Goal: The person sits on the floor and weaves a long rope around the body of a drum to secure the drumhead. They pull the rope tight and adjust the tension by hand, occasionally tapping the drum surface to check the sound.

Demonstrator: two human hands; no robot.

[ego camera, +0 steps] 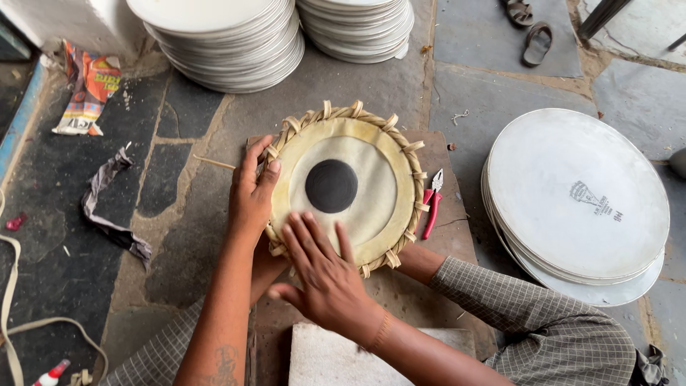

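A round drum head (361, 166) lies flat on a brown board (446, 236) on the stone floor. It has a cream skin, a black centre spot (331, 185) and a braided straw-coloured rim. My left hand (250, 194) grips the rim at its left edge, thumb and fingers curled over the braid. My right hand (321, 271) lies palm down on the near part of the skin, fingers spread and pointing toward the black spot. It holds nothing.
Red-handled pliers (431, 204) lie just right of the drum head. Stacks of white round skins stand at the back (229, 50), back centre (357, 28) and right (575, 207). A thin stick (214, 163), a rag (107, 207), sandals (532, 32) and a pale block (321, 357) lie around.
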